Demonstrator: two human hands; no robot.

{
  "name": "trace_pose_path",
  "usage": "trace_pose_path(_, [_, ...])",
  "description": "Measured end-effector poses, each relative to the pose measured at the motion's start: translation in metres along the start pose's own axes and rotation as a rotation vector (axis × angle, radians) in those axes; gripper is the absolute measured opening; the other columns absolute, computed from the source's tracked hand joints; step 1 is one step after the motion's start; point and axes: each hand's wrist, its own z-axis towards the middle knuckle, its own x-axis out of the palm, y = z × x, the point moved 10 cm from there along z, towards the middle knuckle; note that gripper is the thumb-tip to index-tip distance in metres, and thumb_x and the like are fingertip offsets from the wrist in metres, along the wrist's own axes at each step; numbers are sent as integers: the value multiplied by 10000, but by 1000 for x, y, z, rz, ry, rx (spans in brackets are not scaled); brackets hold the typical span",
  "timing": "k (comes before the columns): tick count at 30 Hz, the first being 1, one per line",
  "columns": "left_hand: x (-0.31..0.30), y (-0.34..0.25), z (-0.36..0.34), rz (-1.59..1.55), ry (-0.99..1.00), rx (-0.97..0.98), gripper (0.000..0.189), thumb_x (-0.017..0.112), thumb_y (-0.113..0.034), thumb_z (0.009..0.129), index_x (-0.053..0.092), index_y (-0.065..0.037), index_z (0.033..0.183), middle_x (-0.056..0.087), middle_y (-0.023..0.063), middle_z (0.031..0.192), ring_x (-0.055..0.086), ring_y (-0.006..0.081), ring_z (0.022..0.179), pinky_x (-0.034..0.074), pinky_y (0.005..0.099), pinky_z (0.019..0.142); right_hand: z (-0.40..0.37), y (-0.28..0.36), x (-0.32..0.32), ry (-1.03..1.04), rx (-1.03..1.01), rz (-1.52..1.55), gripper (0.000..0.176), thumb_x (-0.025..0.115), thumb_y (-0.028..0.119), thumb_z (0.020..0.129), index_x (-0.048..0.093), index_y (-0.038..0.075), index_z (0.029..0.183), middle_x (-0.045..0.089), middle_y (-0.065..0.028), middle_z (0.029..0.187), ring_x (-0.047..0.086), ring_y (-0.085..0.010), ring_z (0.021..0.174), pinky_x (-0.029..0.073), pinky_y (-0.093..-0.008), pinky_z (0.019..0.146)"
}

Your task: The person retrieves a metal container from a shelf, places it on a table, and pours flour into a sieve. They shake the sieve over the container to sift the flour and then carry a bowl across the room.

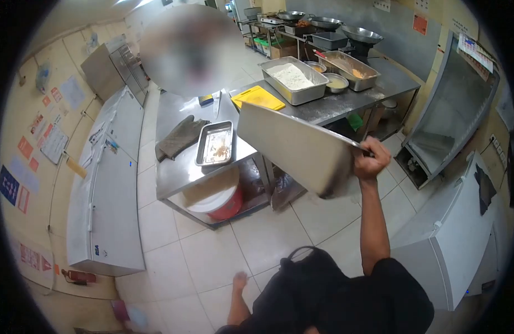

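Note:
My right hand [372, 158] is closed round the rim at one end of a deep stainless steel food pan [301, 150]. The pan is tilted in the air in front of the tables, its outer side towards me and its lower corner blurred. Low beside my body hangs my left hand [240, 280], small and blurred over the floor, with no object visible in it. Beyond the held pan, a yellow cutting board [258, 98] lies on the steel table. A shallow metal tray [215, 143] with crumbs sits nearer, beside a dark oven mitt [182, 136].
A pan of white flour [291, 77], a bowl [336, 83] and another deep pan [348, 71] stand on the far table. Under the near table is a red bucket [226, 205]. Chest freezers [115, 189] line the left wall. A person [193, 53] stands behind the tables.

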Motion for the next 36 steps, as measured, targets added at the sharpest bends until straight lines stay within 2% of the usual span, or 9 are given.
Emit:
trace_pose_path(1, [11,-63,11,16,9,40,348,521,-253,884,481,-53,1165,598,87,1009,615,200,855,487,311,675,7,-8,22,-5,16,7,378,762,218,653,444,47,540,372,-59,492,379,-193,426,277,-297,415])
trace_pose_path(5, [17,-232,51,-129,-67,224,409,524,-268,891,440,-32,1214,571,115,1084,595,214,929,475,327,752,22,-58,118,-22,17,66,349,759,208,631,460,57,533,436,-72,494,439,-237,432,323,-321,426])
trace_pose_path(11, [-11,-344,112,-485,-284,265,410,524,-308,894,411,-33,1175,574,124,1061,597,207,901,481,323,741,7,-118,250,-32,-60,147,309,742,206,599,462,86,548,440,-60,489,459,-259,440,344,-336,425])
trace_pose_path(16, [-20,-417,151,-641,-385,288,487,510,-327,897,359,-9,1235,539,140,1095,556,226,948,457,326,778,-11,-155,340,113,-119,124,308,736,215,551,444,115,549,428,-29,483,456,-216,429,327,-323,416])
trace_pose_path(22, [-18,-452,196,-673,-464,248,494,500,-341,901,352,-15,1241,493,146,1167,527,250,1015,446,353,812,-62,-177,395,365,-82,197,313,695,249,494,412,122,536,406,-33,494,455,-214,439,323,-322,423])
trace_pose_path(27, [-27,-477,254,-655,-452,186,514,502,-415,887,387,-4,1173,501,123,1094,524,213,949,447,350,805,-139,-193,413,631,-34,154,270,626,254,477,421,101,563,436,-43,563,484,-210,535,356,-326,481])
trace_pose_path(30, [-50,-463,293,-572,-653,122,544,535,-436,864,398,36,1098,501,138,1046,517,207,920,451,334,786,-165,-194,429,681,-86,129,229,588,247,515,437,91,590,445,-48,598,496,-212,582,372,-328,509])
trace_pose_path(34, [-62,-470,295,-428,-768,145,534,573,-399,847,390,68,1031,494,170,995,535,225,875,477,335,703,-187,-196,447,767,-114,83,208,585,229,523,452,93,607,457,-46,616,505,-211,599,380,-320,534])
trace_pose_path(36, [-66,-453,316,-517,-693,143,436,576,-306,841,445,75,1007,529,165,977,552,225,843,488,328,671,-195,-199,455,810,-92,83,197,591,209,526,459,94,618,466,-47,626,512,-214,611,381,-316,540])
